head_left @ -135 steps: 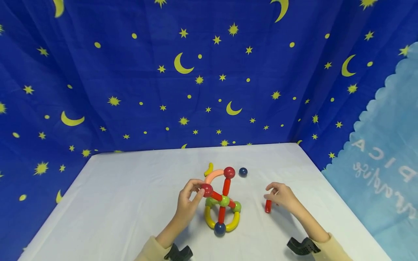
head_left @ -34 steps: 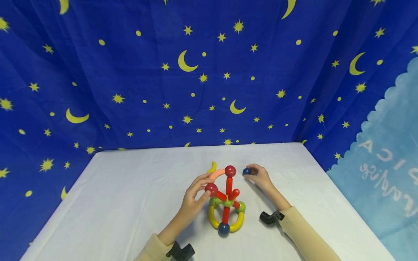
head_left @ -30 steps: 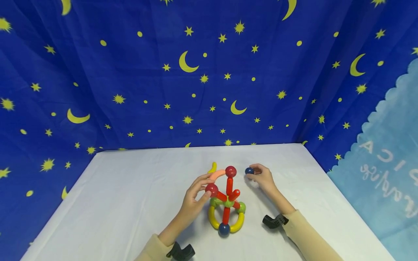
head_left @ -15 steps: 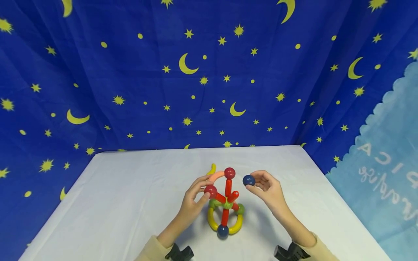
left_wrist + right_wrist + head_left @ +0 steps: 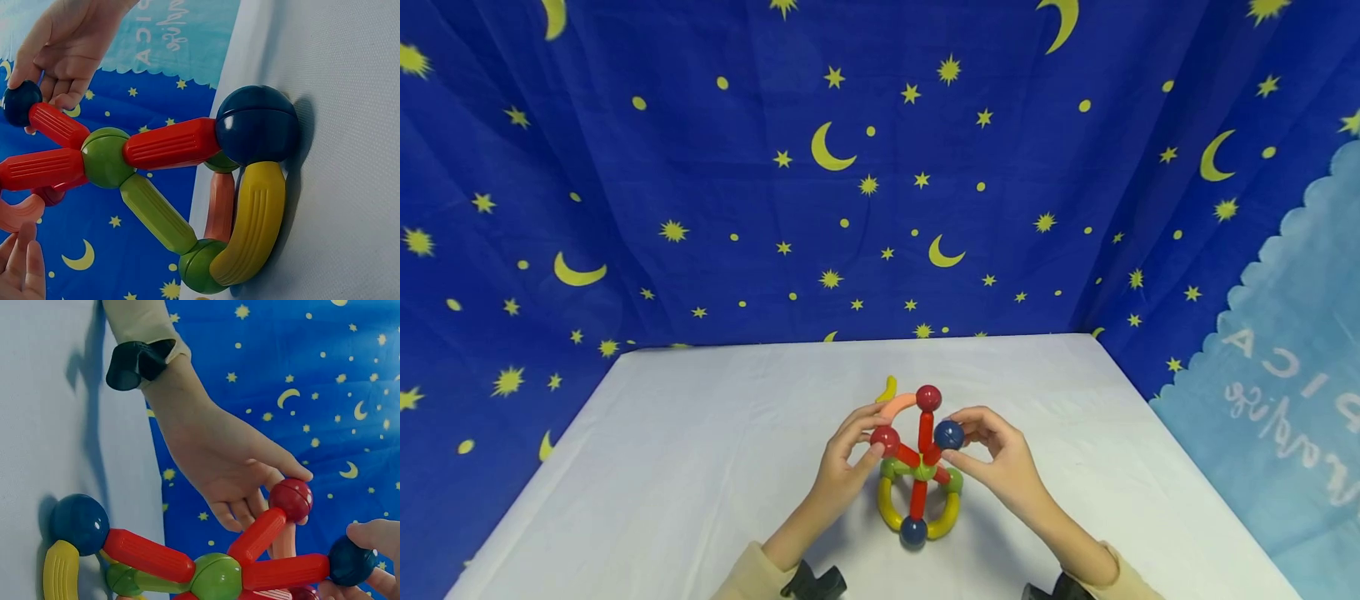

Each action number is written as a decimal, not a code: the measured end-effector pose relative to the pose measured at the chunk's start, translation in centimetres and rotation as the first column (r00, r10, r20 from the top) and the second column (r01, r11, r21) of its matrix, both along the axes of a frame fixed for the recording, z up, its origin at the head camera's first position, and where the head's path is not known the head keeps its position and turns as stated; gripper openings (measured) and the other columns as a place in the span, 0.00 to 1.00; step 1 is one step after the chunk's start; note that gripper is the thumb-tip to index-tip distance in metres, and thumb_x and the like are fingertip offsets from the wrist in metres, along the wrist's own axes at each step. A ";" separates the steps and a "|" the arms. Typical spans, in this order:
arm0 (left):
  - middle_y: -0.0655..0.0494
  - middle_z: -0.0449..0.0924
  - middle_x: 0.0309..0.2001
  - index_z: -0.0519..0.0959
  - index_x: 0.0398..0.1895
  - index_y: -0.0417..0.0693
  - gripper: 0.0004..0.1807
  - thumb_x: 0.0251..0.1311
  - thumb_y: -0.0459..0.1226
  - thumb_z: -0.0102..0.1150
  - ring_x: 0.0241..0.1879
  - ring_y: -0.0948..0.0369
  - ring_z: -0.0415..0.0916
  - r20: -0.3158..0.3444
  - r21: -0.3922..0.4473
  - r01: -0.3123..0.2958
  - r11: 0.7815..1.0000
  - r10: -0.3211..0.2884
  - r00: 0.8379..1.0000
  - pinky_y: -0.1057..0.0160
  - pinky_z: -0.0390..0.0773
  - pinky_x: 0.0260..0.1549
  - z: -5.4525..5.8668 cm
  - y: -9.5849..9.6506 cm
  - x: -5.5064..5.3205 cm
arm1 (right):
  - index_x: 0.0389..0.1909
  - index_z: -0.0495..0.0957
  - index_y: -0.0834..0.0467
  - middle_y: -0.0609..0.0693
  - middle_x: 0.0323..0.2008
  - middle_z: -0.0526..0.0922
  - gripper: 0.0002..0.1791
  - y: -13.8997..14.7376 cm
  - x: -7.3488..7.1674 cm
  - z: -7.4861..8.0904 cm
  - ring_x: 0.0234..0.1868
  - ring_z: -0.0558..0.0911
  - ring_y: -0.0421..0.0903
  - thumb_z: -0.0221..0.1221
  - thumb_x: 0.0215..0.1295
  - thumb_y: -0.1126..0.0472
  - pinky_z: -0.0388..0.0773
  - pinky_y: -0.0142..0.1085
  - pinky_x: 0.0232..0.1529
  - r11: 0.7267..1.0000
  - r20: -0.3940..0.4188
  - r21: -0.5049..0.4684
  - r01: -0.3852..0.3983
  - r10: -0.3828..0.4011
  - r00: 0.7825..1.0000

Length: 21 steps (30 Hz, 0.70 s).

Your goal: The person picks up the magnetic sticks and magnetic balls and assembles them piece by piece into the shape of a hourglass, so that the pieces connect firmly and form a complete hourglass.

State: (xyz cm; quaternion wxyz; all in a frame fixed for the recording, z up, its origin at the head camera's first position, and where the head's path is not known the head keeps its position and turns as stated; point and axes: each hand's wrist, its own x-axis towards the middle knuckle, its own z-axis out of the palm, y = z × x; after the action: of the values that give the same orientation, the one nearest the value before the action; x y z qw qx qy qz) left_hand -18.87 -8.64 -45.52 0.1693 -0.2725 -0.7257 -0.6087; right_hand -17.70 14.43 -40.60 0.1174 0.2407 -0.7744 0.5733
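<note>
A magnetic ball-and-rod structure stands on the white table, its base a ring of curved yellow rods (image 5: 945, 515) with a blue ball (image 5: 913, 532) in front. Red rods (image 5: 150, 555) radiate from a central green ball (image 5: 215, 577). My left hand (image 5: 841, 462) pinches a red ball (image 5: 885, 440) at one rod's end, near a curved pink rod (image 5: 898, 406). Between right thumb and fingers, my right hand (image 5: 1003, 462) pinches a second blue ball (image 5: 949, 435). In both wrist views, that ball touches the end of a red rod (image 5: 59, 125). Another red ball (image 5: 928, 397) tops the upright rod.
Behind the structure, a curved yellow rod (image 5: 889, 388) lies loose on the white-covered table (image 5: 722, 417). A blue curtain (image 5: 737, 167) with moons and stars hangs at the back, and a light blue lettered cloth (image 5: 1292, 333) at the right.
A red rod that lay by my right hand is now on the central green ball. My right hand has lifted the loose blue ball and brought it to that rod's end. The left hand keeps its grip.
</note>
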 end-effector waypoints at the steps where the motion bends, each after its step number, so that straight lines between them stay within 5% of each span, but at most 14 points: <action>1: 0.45 0.71 0.62 0.77 0.51 0.45 0.15 0.62 0.29 0.52 0.61 0.68 0.67 -0.008 0.006 0.002 1.000 -0.002 1.000 0.66 0.75 0.49 0.0 0.0 0.0 | 0.47 0.75 0.63 0.55 0.40 0.81 0.19 0.0 0.0 0.0 0.38 0.79 0.37 0.67 0.52 0.70 0.78 0.27 0.43 1.000 -0.004 0.001 0.000 0.000 1.000; 10: 0.48 0.71 0.63 0.76 0.52 0.47 0.15 0.63 0.30 0.52 0.62 0.67 0.66 0.017 0.001 -0.022 1.000 0.022 1.000 0.66 0.72 0.55 -0.3 0.3 0.2 | 0.50 0.74 0.62 0.57 0.41 0.81 0.23 0.4 -0.3 -0.2 0.38 0.78 0.37 0.67 0.52 0.69 0.78 0.30 0.42 0.999 -0.004 0.037 -0.035 0.035 0.999; 16: 0.48 0.71 0.62 0.76 0.51 0.47 0.15 0.62 0.29 0.52 0.61 0.67 0.67 0.001 0.001 -0.034 0.999 0.034 0.999 0.65 0.73 0.52 -0.3 0.4 0.2 | 0.51 0.73 0.64 0.58 0.45 0.80 0.20 0.9 -1.2 -0.2 0.39 0.79 0.35 0.63 0.56 0.70 0.78 0.28 0.42 0.999 -0.046 0.016 0.038 -0.037 0.998; 21: 0.45 0.71 0.61 0.76 0.51 0.45 0.15 0.61 0.29 0.52 0.61 0.66 0.68 -0.028 0.019 -0.028 0.999 0.029 0.999 0.68 0.74 0.49 -0.2 0.3 0.2 | 0.48 0.74 0.67 0.60 0.43 0.81 0.13 1.3 -3.7 -0.3 0.38 0.80 0.33 0.56 0.67 0.63 0.77 0.26 0.41 0.992 0.069 -0.045 0.118 -0.114 0.991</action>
State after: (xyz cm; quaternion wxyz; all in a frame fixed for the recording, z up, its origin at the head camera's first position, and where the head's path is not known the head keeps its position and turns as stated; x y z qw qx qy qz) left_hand -18.63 -8.29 -45.72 0.1906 -0.2690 -0.7214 -0.6090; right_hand -21.38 15.73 -40.85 0.1308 0.1733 -0.7762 0.5920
